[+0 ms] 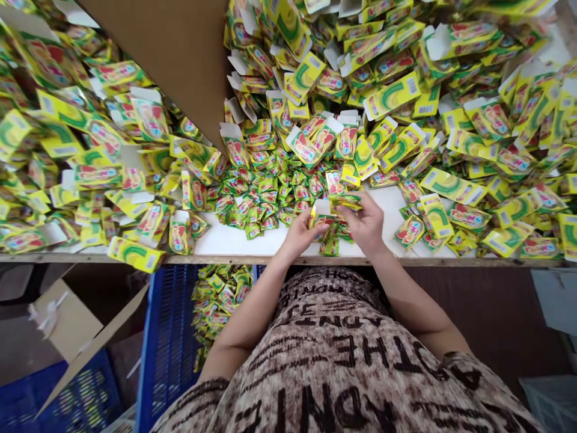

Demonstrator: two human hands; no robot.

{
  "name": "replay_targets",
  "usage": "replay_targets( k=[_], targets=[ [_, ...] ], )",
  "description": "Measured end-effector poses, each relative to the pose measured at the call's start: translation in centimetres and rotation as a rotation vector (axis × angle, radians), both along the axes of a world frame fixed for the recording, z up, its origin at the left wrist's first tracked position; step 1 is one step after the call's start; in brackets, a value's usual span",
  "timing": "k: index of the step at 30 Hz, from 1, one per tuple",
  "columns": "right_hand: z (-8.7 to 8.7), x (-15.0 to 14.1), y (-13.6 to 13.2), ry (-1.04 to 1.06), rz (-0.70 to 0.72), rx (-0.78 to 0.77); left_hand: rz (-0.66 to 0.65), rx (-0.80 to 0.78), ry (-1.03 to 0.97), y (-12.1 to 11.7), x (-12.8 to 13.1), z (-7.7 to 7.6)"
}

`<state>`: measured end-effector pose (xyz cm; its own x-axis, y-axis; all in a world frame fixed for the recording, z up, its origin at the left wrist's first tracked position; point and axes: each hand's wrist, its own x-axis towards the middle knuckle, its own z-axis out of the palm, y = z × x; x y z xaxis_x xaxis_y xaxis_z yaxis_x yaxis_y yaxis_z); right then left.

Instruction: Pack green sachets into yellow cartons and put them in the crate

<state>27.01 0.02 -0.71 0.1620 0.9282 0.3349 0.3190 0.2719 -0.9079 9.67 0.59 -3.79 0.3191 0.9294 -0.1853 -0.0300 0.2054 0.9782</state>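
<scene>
On the white, wooden-edged table [234, 242], small green shiny packets [265, 195] lie between left and right piles of yellow-green cardboard boxes [394, 96]. A flat brown cardboard panel [180, 54] rises behind, between the piles. Below the front edge, a blue plastic crate [158, 343] sits right of an open brown cardboard carton [70, 316].

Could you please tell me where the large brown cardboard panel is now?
In the head view, the cardboard panel is at the top, left of centre, between two heaps of yellow cartons, its lowest corner just beyond the small green packets.
</scene>
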Motion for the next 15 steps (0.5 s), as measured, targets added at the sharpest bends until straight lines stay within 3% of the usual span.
replay_targets(
  k=[3,6,11,15],
  targets=[
    [-1.0,-1.1,0.6,-0.245,0.088,0.084,0.014,0.008,-0.031,-1.1,-0.2,-0.9],
    [-1.6,-1.5,0.3,-0.361,0.173,0.018,0.030,0.045,0.032,-1.8,-0.9,-1.4],
    [0.1,-1.2,0.5,-0.535,0.353,-0.283,0.045,0.127,0.096,-2.7,-1.6,-1.9],
    [1.6,-0.9,1.2,-0.529,0.486,-0.313,0.055,0.086,0.061,-3.0,-1.7,-2.0]
  ],
)
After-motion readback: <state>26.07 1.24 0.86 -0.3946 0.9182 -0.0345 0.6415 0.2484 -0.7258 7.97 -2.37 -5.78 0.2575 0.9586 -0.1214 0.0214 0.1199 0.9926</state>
